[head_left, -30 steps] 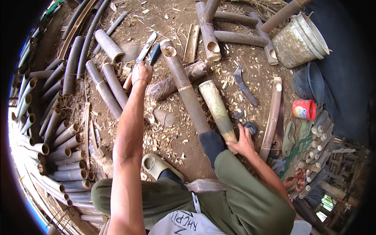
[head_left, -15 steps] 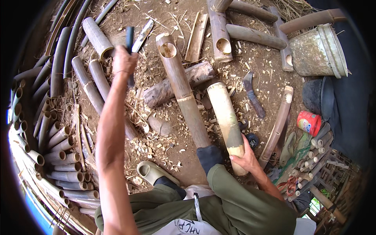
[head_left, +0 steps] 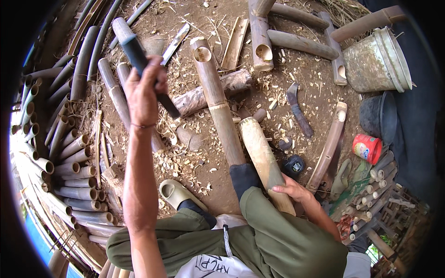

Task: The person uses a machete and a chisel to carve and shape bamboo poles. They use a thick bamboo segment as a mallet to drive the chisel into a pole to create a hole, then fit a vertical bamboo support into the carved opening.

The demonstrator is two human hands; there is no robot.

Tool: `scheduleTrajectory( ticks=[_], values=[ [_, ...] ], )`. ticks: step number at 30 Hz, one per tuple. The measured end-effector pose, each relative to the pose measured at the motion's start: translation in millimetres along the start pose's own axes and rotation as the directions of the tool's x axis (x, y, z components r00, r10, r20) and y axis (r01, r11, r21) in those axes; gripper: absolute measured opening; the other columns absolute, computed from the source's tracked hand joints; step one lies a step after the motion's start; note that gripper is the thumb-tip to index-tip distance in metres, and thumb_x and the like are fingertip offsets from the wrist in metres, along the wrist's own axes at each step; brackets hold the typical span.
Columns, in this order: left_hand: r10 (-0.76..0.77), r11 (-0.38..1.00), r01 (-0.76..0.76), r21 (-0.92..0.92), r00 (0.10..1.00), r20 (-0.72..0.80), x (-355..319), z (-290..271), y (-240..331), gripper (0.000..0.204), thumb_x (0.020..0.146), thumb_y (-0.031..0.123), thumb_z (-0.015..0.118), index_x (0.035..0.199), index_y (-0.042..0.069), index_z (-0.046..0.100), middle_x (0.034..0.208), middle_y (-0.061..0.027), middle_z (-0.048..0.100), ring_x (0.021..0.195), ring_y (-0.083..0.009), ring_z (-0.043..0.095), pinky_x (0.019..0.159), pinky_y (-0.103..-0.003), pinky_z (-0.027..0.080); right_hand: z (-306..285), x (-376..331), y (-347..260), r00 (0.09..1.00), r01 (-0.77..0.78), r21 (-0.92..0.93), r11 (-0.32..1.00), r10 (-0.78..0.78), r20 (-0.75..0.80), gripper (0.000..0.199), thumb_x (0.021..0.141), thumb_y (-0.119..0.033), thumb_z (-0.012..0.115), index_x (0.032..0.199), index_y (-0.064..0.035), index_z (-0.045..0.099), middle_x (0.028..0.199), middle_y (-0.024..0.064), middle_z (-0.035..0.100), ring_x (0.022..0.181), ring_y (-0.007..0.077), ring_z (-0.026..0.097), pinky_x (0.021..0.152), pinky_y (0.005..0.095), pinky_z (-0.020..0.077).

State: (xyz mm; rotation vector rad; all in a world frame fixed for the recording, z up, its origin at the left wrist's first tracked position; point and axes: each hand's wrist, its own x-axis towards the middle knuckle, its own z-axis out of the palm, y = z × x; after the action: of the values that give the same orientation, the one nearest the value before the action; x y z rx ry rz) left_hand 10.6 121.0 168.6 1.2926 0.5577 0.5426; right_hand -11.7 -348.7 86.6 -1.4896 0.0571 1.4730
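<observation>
My left hand is raised over the ground and grips a dark-handled knife, whose blade slants down to the right past my fingers. My right hand rests on the near end of a short thick bamboo section that lies beside my right knee. A longer bamboo pole runs from under my dark-socked foot away from me, its far end resting across a rough log.
Cut bamboo tubes are stacked along the left. A hooked blade and a pale flat blade lie on the chip-strewn dirt. A metal bucket, black pot and red can stand at right. A sandal sits near my left leg.
My left hand reached out to the ground, closed on the dark-handled knife and has lifted it back toward me. My right hand stays on the short bamboo section.
</observation>
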Motion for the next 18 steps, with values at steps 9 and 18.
scheduleTrajectory(
  ticks=[9, 18],
  values=[
    [-0.128, 0.992, 0.129, -0.013, 0.99, 0.052, -23.2, 83.2, -53.1, 0.028, 0.087, 0.024, 0.075, 0.07, 0.012, 0.056, 0.056, 0.0074, 0.045, 0.045, -0.002, 0.037, 0.041, -0.02, 0.027, 9.3, 2.2, -43.4, 0.98, 0.156, -0.018, 0.988, -0.157, -0.125, 0.086, 0.072, -0.032, 0.08, 0.138, 0.0045, 0.04, 0.119, 0.0127, 0.056, 0.109, 0.0201, 0.055, 0.097, 0.035, 0.0436],
    [-0.142, 0.989, 0.143, 0.029, 0.989, -0.028, -30.0, 91.7, -80.8, 0.026, 0.086, 0.022, 0.075, 0.072, 0.002, 0.067, 0.064, 0.0042, 0.057, 0.057, -0.0033, 0.047, 0.053, -0.023, 0.038, -7.8, -27.7, -117.8, 0.774, 0.555, -0.082, 0.828, -0.55, -0.313, 0.086, 0.066, -0.028, 0.077, 0.136, 0.0059, 0.038, 0.114, 0.0163, 0.057, 0.102, 0.0256, 0.061, 0.093, 0.0439, 0.0514]
  ],
)
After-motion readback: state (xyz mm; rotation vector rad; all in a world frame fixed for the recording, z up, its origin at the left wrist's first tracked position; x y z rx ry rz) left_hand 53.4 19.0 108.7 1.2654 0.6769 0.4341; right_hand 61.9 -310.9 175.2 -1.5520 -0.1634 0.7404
